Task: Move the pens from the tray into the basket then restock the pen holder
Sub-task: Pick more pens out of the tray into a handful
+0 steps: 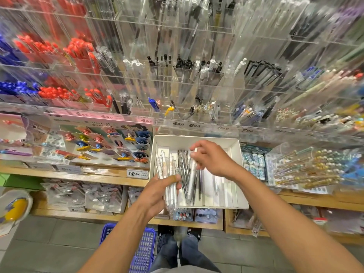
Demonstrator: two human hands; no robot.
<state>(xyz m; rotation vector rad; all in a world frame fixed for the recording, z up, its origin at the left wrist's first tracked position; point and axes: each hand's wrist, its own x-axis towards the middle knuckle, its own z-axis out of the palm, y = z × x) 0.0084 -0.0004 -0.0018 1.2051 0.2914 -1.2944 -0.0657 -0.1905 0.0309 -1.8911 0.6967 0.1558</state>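
The white tray sits on the wooden shelf at the centre of the view, holding loose grey and clear pens along its left half. The left hand, at the tray's 8 o'clock corner, grips a bundle of clear pens, while the right hand over the tray's middle pinches one silver-white pen in curled fingers. A blue basket stands on the floor at 6 o'clock, and the clear acrylic pen holder rises at 12 o'clock.
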